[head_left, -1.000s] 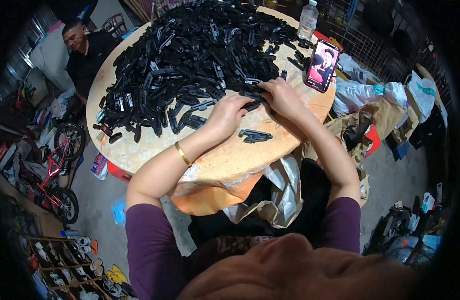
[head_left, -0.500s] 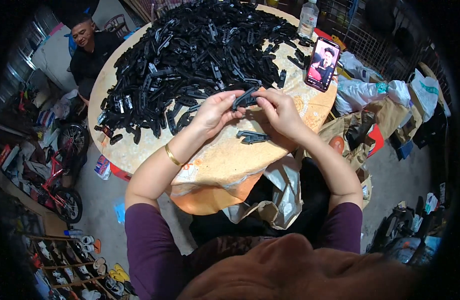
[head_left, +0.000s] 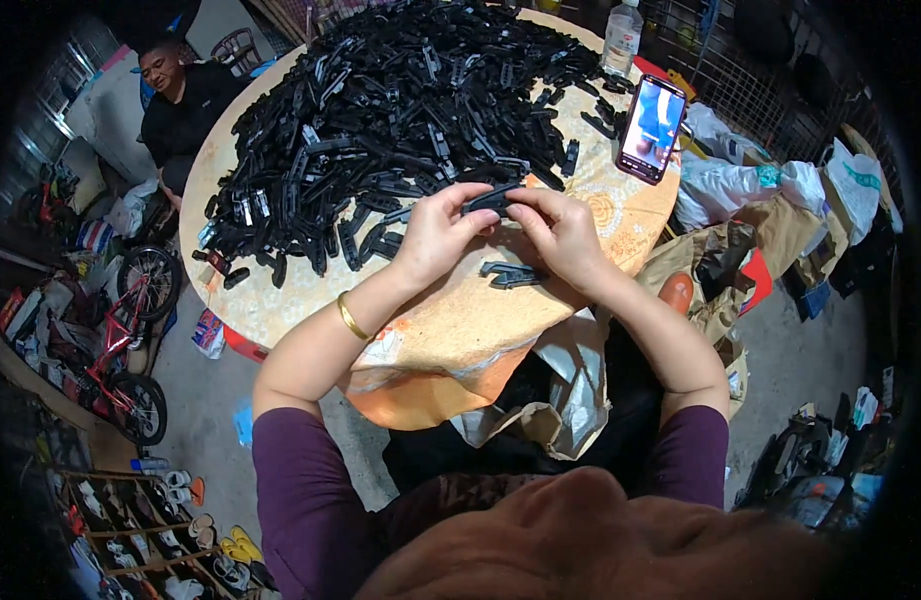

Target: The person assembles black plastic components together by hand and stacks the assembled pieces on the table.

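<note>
Between my two hands is a slim black plastic piece (head_left: 491,200), held above the table just in front of a big heap of similar parts (head_left: 391,110). My left hand (head_left: 444,232) pinches one end with thumb and fingers. On the other end, the thumb and forefinger of my right hand (head_left: 561,232) are closed. The fingers partly cover the piece, so its exact kind does not show. A few more black pieces (head_left: 513,275) lie apart on the cloth, just below my right hand.
A patterned cloth covers the round table (head_left: 451,345). At its right edge a lit phone (head_left: 651,130) leans near a clear bottle (head_left: 621,38). An open sack (head_left: 571,380) hangs at the front edge. Another person (head_left: 186,100) sits at the far left, beyond a red bicycle (head_left: 131,340).
The black piece has turned flatter in my fingers, and my left thumb has shifted over it. The phone's picture has changed.
</note>
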A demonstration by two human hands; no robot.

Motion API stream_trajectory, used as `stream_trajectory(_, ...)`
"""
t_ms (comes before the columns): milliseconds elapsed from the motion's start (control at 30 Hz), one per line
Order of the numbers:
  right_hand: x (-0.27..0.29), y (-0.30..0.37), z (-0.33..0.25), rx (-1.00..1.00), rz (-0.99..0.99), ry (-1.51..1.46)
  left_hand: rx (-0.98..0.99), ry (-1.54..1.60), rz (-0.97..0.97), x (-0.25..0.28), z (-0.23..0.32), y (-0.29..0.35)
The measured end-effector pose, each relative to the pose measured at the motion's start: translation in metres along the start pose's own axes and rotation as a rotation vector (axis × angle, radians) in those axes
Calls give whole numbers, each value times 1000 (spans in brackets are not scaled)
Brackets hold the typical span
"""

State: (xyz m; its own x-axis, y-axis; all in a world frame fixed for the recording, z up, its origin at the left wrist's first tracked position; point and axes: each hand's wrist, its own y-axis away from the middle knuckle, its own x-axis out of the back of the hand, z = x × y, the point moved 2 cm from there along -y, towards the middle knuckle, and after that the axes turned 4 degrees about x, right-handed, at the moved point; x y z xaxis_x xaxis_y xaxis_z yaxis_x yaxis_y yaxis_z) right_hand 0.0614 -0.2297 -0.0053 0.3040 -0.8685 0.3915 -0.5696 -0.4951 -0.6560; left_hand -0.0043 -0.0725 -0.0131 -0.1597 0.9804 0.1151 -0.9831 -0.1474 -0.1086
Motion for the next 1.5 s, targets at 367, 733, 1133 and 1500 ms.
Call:
stream_trajectory(367, 16, -10, 2, -108, -403, 46, -361, -597, 0, -6, 22, 11)
stream_trajectory(733, 18, -5, 20, -171, -480, 87, -217, -440, -117, -10, 11, 8)
stream_trajectory(1133, 28, -16, 27, -117, -612, -13, -105, -1186, 190, 56, 23, -11)
stream_trajectory(1500, 50, -25, 104, 78, -51, 553, -251, -1290, 125, 41, 13, -6)
